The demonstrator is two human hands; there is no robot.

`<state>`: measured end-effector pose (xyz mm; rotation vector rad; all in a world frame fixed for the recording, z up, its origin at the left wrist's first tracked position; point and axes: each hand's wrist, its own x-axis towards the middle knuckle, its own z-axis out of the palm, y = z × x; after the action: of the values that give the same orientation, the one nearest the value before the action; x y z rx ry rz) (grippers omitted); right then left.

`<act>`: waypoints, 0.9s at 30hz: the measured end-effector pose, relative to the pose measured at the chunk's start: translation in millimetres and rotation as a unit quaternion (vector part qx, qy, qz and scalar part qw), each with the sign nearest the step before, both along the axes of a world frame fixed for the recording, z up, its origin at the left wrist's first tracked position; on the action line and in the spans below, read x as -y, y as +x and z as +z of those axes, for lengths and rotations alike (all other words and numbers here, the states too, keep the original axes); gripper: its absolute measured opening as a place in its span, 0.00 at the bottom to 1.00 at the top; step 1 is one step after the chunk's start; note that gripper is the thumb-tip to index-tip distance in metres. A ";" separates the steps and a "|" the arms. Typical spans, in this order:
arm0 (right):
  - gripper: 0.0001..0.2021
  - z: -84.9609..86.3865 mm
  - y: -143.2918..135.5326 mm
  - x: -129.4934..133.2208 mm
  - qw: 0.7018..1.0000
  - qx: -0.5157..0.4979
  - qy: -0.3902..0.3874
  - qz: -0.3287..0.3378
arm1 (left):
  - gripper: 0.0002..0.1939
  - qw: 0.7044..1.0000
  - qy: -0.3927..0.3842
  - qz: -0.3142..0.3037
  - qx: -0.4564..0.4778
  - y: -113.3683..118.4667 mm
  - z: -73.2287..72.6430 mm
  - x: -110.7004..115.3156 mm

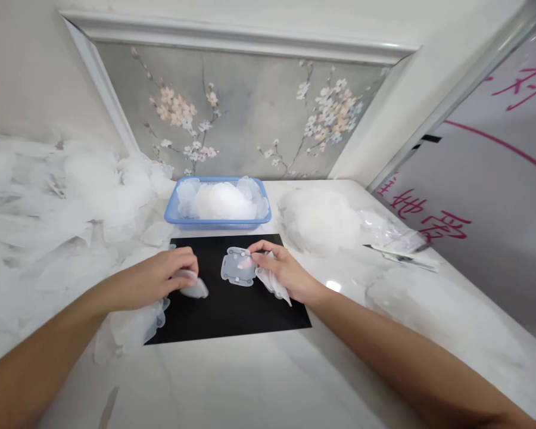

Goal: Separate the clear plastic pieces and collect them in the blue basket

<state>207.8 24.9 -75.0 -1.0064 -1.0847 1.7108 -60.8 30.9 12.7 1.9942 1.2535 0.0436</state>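
I'd watch the flat, rounded translucent plastic piece (237,271) on the black rectangular mat (223,316): it looks slick, so a brush from my right hand (290,275) at its edge could skid it. That hand's grip pinches thin whitish pieces (274,285), which could fan loose if it eases. My left hand (175,271), palm down at the mat's left, pinches a blurred whitish piece (195,289).

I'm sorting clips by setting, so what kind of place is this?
Probably a small workshop or packing area, judging by the blue basket of translucent pieces, the black mat under both hands, and the whiteboard with red handwriting beside the table.
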 end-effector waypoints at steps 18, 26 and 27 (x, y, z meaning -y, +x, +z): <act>0.14 -11.1 -1.5 17.1 0.873 0.319 0.367 -0.028 | 0.24 0.904 -0.251 0.198 0.284 25.3 -23.9 7.4; 0.18 -12.7 -4.1 22.0 0.812 0.364 0.456 0.009 | 0.24 0.897 -0.261 0.186 0.304 30.4 -23.6 11.1; 0.15 -11.8 -4.6 22.6 0.812 0.357 0.461 0.012 | 0.24 0.896 -0.265 0.185 0.306 30.6 -23.3 10.8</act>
<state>203.2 2.3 -86.8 -0.9483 -2.1178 0.5584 -30.2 20.1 -10.6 1.1214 1.0531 0.4355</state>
